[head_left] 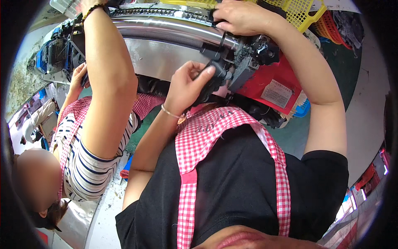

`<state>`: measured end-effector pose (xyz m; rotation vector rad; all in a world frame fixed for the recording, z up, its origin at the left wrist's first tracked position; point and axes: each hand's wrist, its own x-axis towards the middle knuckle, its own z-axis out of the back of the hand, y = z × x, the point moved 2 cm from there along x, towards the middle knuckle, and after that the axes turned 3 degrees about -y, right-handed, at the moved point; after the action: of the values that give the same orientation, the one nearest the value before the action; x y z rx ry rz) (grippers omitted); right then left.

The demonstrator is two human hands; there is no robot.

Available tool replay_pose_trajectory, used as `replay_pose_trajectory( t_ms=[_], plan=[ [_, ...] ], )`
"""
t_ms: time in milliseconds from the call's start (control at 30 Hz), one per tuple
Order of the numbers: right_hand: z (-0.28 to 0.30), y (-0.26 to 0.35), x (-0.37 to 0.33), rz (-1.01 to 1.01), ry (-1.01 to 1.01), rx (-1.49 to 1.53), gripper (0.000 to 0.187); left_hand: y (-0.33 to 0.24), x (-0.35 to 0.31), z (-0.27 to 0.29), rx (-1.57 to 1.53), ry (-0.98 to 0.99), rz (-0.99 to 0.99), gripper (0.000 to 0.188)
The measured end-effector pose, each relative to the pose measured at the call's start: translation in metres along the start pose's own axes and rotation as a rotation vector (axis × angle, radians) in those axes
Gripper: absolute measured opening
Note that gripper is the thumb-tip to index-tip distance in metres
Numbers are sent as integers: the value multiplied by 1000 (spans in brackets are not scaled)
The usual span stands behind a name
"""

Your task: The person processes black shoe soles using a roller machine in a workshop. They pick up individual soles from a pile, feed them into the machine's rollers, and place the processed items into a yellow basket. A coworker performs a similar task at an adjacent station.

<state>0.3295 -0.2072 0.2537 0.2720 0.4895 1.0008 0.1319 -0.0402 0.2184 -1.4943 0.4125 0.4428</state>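
My left hand (190, 85), a light bracelet at its wrist, is closed with the thumb over a dark folded piece (216, 74), which looks like black cloth, near the right end of a long machine. Its curled fingers are partly hidden. At the far edge of the machine, my right hand (244, 17) bends its fingers down onto the end of a toothed metal strip (161, 14). Something black shows at those fingertips, too little of it to name. Between my hands lie the shiny metal roller (166, 31) and a linty end block (244, 68).
A co-worker's bare arm (107, 79) reaches across the machine at left. Yellow baskets (304, 12) and an orange basket (329, 29) stand at far right. A red panel (271, 85) with a label is beside the end block. Blue-and-black parts (52, 54) sit at far left.
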Motion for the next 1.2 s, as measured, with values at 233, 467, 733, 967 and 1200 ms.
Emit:
replay_pose_trajectory(
  t_ms=[233, 467, 733, 967, 1200],
  plan=[
    [32, -26, 0, -201, -442, 136, 15, 18, -15, 18, -42, 42, 61, 18],
    [14, -3, 13, -55, -286, -361, 22, 24, 23, 9, 227, -12, 2, 34],
    [9, -10, 6, -97, -217, 11, 20, -4, -12, 1, -119, 111, 113, 23],
    [35, -29, -5, -86, -611, -258, 14, 6, 2, 8, 19, 80, 105, 28],
    [7, 11, -6, -3, -99, -155, 23, -7, 33, -6, 62, 84, 120, 30]
  ],
)
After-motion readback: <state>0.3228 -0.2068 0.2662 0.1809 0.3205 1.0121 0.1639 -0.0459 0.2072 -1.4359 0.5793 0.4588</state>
